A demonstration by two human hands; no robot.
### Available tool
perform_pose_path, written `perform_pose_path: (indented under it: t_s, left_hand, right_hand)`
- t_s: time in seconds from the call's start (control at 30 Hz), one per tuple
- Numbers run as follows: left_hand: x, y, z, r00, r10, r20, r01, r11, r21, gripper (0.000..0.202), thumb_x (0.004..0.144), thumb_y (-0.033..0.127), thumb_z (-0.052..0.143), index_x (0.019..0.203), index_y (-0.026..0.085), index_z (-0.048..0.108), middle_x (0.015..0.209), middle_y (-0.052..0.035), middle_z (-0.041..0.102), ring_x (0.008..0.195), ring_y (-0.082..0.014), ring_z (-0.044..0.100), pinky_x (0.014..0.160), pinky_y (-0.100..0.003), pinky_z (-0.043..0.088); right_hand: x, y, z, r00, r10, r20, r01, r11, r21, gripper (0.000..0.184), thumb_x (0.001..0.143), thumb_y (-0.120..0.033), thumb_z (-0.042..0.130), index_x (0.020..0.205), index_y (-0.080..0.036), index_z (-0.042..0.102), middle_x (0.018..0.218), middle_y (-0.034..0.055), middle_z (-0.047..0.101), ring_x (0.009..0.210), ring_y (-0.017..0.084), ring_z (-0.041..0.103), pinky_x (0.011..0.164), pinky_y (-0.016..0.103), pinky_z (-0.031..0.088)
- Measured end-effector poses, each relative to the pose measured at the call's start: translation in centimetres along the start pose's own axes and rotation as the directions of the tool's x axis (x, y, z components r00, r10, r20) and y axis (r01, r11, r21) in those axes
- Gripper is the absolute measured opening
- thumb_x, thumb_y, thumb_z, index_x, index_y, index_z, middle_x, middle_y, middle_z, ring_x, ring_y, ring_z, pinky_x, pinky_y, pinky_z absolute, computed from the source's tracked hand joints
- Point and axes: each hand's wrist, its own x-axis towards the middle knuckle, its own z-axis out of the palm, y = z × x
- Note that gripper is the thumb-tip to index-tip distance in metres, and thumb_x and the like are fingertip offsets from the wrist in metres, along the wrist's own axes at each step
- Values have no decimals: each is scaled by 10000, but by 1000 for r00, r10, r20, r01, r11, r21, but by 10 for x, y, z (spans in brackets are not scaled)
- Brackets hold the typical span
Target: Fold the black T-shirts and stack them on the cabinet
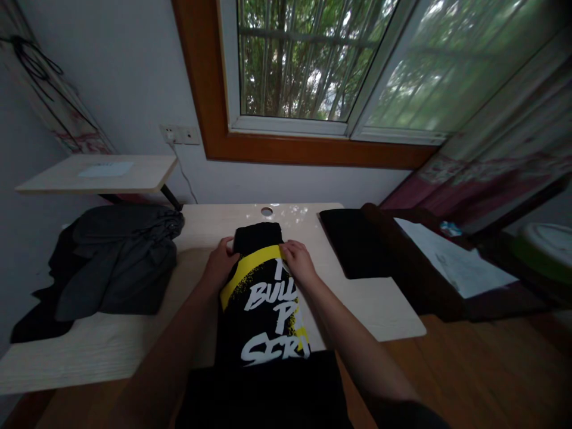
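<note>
A black T-shirt (263,316) with a yellow band and white lettering lies folded lengthwise on the pale wooden table (134,345), its lower end hanging over the near edge. My left hand (220,260) grips its left edge near the yellow band, fingers curled over the cloth. At the right edge, level with the band, my right hand (298,259) pinches the fabric. Both hands sit close to the shirt's far end.
A heap of dark grey clothes (116,262) lies on the table's left. A flat black piece (353,238) sits at the right edge beside a dark desk with a white paper (451,256). A small shelf (98,173) and a window are behind.
</note>
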Motion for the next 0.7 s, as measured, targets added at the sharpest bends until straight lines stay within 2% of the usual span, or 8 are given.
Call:
perform_pose_path:
  t_s: [0.23,0.4,0.57,0.7]
  left_hand:
    - [28,-14,-8,992,-44,-121,51,997,50,445,835,303,656,1272,252,586,922,-18,722,820,-187,676,750,-281,472]
    - [58,-21,-9,977,1,-211,31,988,148,361,833,325,663,1186,257,624,948,-32,727,893,-210,669,792,-300,473]
    - [92,-24,-3,975,-8,-224,36,992,123,311,829,302,671,1128,229,628,968,-48,731,924,-208,674,834,-304,483]
    - [110,-27,1,982,-20,-186,41,993,106,327,823,311,682,1132,224,621,1004,-58,730,929,-203,676,816,-292,484]
  right_hand:
    - [48,-9,26,997,-60,55,63,997,-45,333,1028,-288,468,1203,-222,745,1194,81,706,1145,215,620,1042,324,440]
    - [80,-2,42,989,-89,115,102,989,-109,355,1006,-237,491,1295,-197,695,1261,95,670,1195,216,596,1079,321,426]
    - [99,11,46,985,-63,161,85,988,-130,416,1004,-251,484,1396,-225,621,1384,96,605,1301,231,535,1128,352,403]
    - [106,19,43,980,-47,193,72,989,-126,454,994,-273,498,1440,-246,578,1454,84,566,1366,253,483,1159,406,378]
